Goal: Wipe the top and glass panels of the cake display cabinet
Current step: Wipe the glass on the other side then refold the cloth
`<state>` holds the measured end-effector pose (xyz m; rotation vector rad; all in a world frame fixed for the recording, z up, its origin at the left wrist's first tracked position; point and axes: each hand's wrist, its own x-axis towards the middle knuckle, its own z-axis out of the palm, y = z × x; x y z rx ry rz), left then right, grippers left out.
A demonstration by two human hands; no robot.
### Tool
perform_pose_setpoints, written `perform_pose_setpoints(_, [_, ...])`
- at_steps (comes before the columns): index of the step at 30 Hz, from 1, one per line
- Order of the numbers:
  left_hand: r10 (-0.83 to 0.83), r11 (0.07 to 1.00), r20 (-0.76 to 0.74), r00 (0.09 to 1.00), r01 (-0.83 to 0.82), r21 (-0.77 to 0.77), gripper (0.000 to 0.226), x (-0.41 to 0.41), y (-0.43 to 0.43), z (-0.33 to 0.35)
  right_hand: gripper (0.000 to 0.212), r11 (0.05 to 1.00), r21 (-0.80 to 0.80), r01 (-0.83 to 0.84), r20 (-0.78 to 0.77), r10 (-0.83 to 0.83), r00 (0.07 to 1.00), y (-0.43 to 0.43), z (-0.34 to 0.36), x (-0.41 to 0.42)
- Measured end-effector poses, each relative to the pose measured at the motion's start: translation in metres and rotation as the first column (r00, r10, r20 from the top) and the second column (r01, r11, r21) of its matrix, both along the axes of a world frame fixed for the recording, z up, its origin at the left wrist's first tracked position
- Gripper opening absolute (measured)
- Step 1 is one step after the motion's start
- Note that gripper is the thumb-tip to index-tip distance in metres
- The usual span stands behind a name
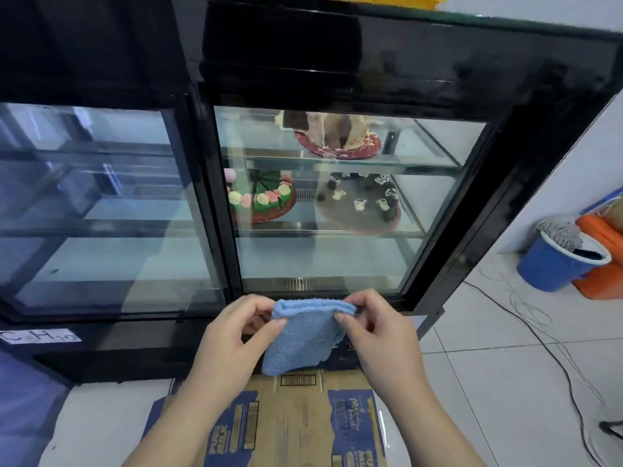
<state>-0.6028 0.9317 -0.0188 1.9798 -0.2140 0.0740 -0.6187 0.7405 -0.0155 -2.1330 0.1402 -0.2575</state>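
A black-framed cake display cabinet (pixel 526 136) fills the upper view, its glossy black top (pixel 337 45) tilted toward me. The right glass panel (pixel 323 257) shows cakes on shelves; the left glass panel (pixel 101 203) shows bare shelves. Below the right panel I hold a folded blue terry cloth (pixel 300 338) by its upper edge. My left hand (pixel 236 332) pinches the cloth's left corner. My right hand (pixel 377 328) pinches its right corner. The cloth hangs in front of the cabinet's base, apart from the glass.
A flattened cardboard box (pixel 296 419) lies on the white tile floor under my arms. At the right stand a blue bucket (pixel 553 267) with a mop head and an orange container (pixel 603 281). Thin cables (pixel 539 332) trail across the tiles. A label reading "CH10" (pixel 40 336) sticks to the base.
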Motion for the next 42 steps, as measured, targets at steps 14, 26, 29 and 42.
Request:
perform_pose_setpoints(14, [0.05,0.996,0.338,0.94,-0.019,-0.092,0.018,0.076,-0.02,-0.204,0.014,0.951,0.307,-0.023,0.287,-0.069,0.955,0.0,-0.2,0.061])
perform_pose_setpoints(26, [0.073,0.96,0.55,0.832,0.09,-0.264,0.008,0.175,-0.034,-0.1,0.012,0.741,0.59,-0.322,0.668,-0.224,0.709,0.019,-0.116,0.151])
perform_pose_setpoints(29, [0.149,0.973,0.657,0.739,0.009,-0.231,0.006,0.205,-0.04,-0.052,0.015,0.782,0.52,-0.345,0.773,-0.258,0.579,0.02,-0.064,0.196])
perform_pose_setpoints(42, [0.349,0.608,0.935,0.054,-0.772,-0.182,0.042,0.227,0.028,-0.039,0.042,0.929,-0.238,0.284,0.968,0.205,0.141,0.011,-0.061,0.281])
